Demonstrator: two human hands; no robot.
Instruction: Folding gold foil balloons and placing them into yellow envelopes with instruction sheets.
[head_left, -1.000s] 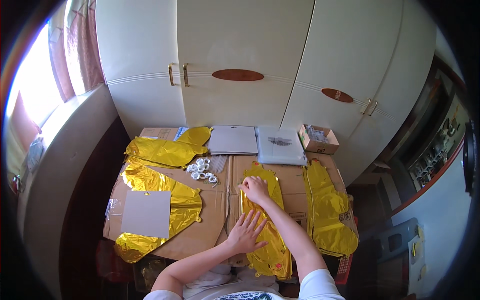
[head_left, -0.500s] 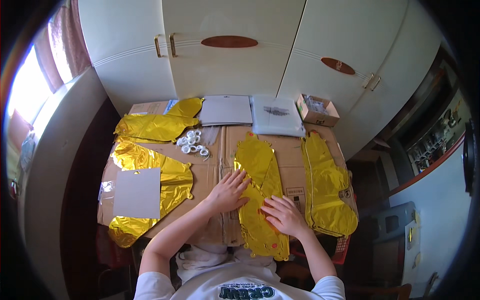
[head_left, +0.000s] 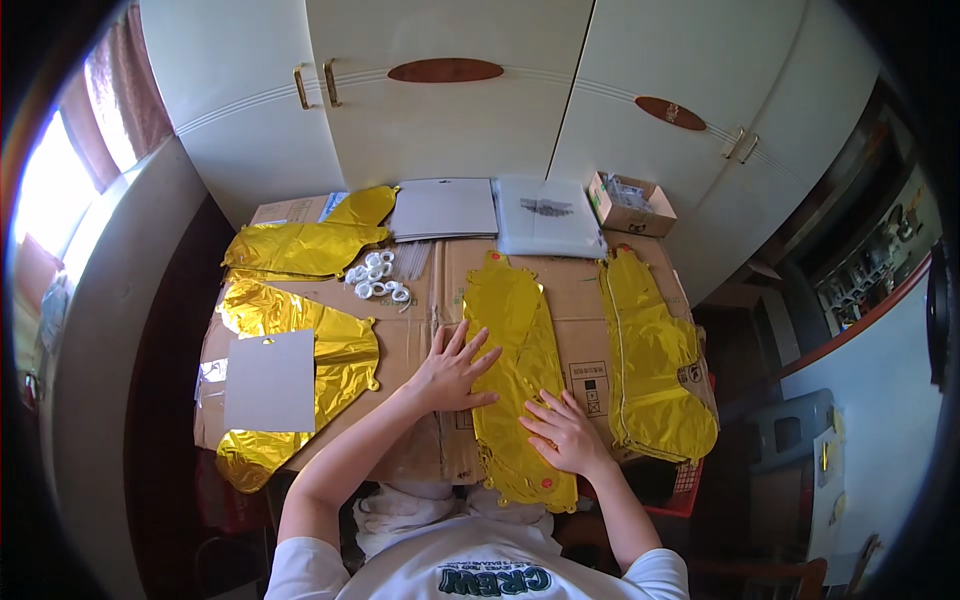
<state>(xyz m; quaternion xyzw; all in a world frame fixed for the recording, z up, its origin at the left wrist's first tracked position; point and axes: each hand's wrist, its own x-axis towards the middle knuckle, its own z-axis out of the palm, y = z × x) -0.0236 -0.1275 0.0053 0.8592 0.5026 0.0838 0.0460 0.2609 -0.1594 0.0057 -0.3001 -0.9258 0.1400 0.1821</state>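
counter (head_left: 300, 395): covered in flattened cardboard, with foil pieces laid nearly edge to edge; little bare space is left, so a wide sweep of an arm could push something off a side.
left foil (head_left: 330, 345): a grey card (head_left: 270, 380) lies on it; its lower end hangs past the cardboard edge and could slide down.
right foil (head_left: 655, 360): lies flat, just beside the middle one; its near end reaches the counter's corner.
middle foil (head_left: 515, 340): long gold piece lying flat down the centre, its near end over the counter edge by the person's body. Pressing unevenly could crease it or drag it askew.
left hand (head_left: 450, 375): flat, fingers spread wide, holding nothing; it rests on cardboard with fingertips on the foil's left edge.
right hand (head_left: 565, 430): flat, fingers spread, pressing the foil's lower part; a nail could nick the thin film.
white rings (head_left: 378, 278): a loose cluster well clear of both hands; a nudge could scatter them.
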